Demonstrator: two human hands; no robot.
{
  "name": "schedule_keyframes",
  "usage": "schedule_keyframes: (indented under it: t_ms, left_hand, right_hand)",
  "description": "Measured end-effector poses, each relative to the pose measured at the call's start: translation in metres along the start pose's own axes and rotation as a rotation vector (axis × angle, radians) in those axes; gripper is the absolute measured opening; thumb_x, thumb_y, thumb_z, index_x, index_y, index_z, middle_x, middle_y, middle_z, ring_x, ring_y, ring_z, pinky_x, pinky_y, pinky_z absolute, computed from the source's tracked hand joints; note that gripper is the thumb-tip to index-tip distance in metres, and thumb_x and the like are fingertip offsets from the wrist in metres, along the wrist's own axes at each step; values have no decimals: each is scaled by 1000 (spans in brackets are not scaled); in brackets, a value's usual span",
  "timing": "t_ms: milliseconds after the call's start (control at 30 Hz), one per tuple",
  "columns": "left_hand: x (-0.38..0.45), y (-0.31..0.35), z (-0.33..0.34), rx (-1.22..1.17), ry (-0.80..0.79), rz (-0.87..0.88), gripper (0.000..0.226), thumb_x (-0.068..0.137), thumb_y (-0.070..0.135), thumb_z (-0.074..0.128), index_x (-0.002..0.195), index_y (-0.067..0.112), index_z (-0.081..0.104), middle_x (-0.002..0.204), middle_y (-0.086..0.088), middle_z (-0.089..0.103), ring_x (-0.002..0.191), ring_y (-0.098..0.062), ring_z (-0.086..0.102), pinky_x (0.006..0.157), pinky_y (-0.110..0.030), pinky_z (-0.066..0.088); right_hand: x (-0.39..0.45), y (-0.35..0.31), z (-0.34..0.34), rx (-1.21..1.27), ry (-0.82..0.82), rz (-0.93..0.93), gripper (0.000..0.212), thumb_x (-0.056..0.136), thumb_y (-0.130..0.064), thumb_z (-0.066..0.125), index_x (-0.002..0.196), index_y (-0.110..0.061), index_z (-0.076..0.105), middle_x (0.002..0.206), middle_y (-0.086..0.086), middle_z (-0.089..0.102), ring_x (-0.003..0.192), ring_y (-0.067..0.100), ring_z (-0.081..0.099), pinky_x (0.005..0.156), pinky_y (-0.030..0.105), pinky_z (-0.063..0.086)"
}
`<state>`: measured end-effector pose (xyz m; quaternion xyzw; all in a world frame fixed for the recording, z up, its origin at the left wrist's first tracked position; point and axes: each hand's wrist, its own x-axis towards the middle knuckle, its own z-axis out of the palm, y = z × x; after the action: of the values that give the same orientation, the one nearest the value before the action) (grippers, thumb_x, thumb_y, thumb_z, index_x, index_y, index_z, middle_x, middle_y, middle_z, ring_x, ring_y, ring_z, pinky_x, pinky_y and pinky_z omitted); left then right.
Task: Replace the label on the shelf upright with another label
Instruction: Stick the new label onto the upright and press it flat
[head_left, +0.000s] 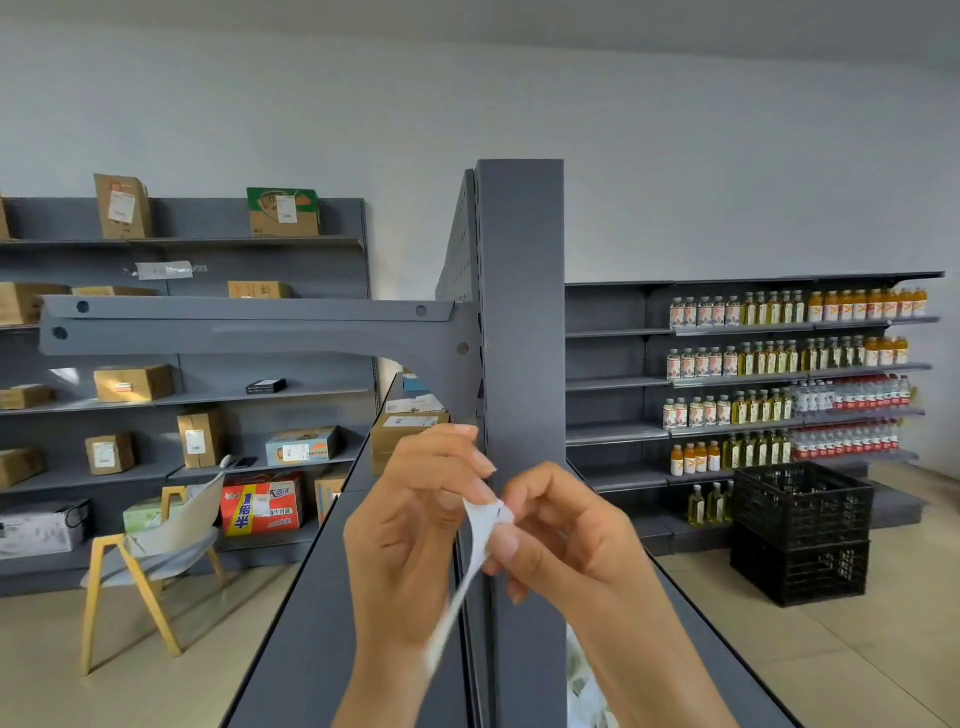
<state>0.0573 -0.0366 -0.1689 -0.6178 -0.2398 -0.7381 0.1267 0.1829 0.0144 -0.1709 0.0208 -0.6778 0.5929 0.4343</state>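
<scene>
Shelving dominates the view: one tall grey metal shelf upright (522, 322) is seen at centre, its visible face bare of any label. Two hands are raised before it. One white paper label strip (480, 540) is pinched between left hand (415, 525) and right hand (558, 540), both grips closed on it. Removal is judged done or peeling under way; application remains outstanding.
</scene>
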Motion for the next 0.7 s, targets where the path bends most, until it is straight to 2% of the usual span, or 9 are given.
schedule_keyframes:
  t_ms: [100,167,233,267,333,400,467,633,700]
  left_hand:
    - [4,3,-7,41,-14,-99,14,90,35,59,101,32,67,96,2,66,89,-16,61,75,-23,46]
    - [13,8,-12,35,-52,-199,34,93,51,49,118,32,62,94,-2,67,76,-15,61,66,-23,47]
    - [25,15,-16,53,-168,-273,50,89,65,42,126,34,56,93,-5,69,77,-18,65,64,-23,49]
    - [32,19,-17,72,-231,-307,53,88,67,43,125,33,57,92,-5,69,76,-17,67,62,-20,50]
    - [45,25,-17,193,-291,-327,37,87,54,53,112,30,63,89,-2,69,76,-14,69,59,-21,52]
    - [58,25,-17,363,-279,-297,15,86,39,65,96,28,67,85,6,72,78,-13,69,62,-20,53]
    - [72,23,-16,458,-263,-275,4,86,29,70,87,26,67,82,13,73,76,-7,69,61,-16,52]
    - [107,21,-8,495,-272,-259,6,87,26,69,90,23,64,82,12,76,79,-5,72,65,-33,59]
    - [117,19,-3,512,-283,-262,12,87,26,69,93,21,60,77,10,77,78,-3,73,66,-32,60]
  right_hand:
    - [5,-11,-6,-150,38,-69,19,77,-25,83,85,-23,66,72,-4,67,62,5,59,57,18,47]
    - [10,-17,-10,-261,71,-103,23,79,-21,84,87,-27,63,70,-7,66,64,5,60,60,17,47]
    - [16,-24,-13,-372,98,-136,24,80,-17,80,90,-30,62,72,-7,67,68,6,63,63,21,48]
    - [19,-28,-15,-418,110,-153,24,80,-18,79,91,-32,61,74,-6,68,70,7,65,65,22,49]
    - [26,-37,-18,-487,130,-188,23,80,-23,77,91,-34,61,78,-5,70,74,10,67,64,19,50]
    - [34,-47,-21,-547,135,-233,21,81,-23,76,91,-33,61,82,-4,71,77,10,69,63,19,51]
    - [46,-58,-24,-601,140,-277,18,82,-22,75,92,-29,62,87,-5,72,80,10,70,65,22,54]
    - [79,-80,-30,-690,164,-377,10,88,-19,72,88,-25,64,84,-9,73,84,8,69,68,13,54]
    - [92,-87,-33,-713,172,-404,13,91,-19,70,87,-27,61,85,-13,71,86,6,69,66,12,55]
